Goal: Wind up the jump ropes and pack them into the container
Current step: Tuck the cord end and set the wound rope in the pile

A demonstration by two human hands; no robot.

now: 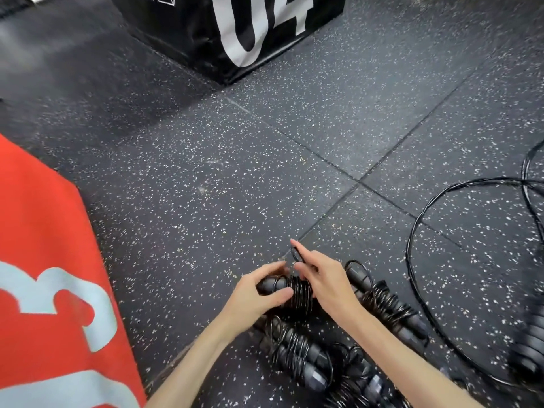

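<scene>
My left hand (259, 293) grips the black handles of a jump rope (300, 291) whose thin black cord is coiled tightly round them. My right hand (321, 275) pinches the last small loop of that cord just above the coil, forefinger stretched out. Three wound black ropes lie on the floor below and beside my hands: one at the right (385, 307), one under my wrists (297, 351), one near the bottom edge (359, 381). An unwound rope (418, 219) sprawls in big loops on the right. No container shows.
The floor is dark speckled rubber tiles (265, 160). A black box marked 04 (235, 33) stands at the top. A red box with pale numerals (44, 260) fills the left side. More black handles (530, 346) lie blurred at the right edge.
</scene>
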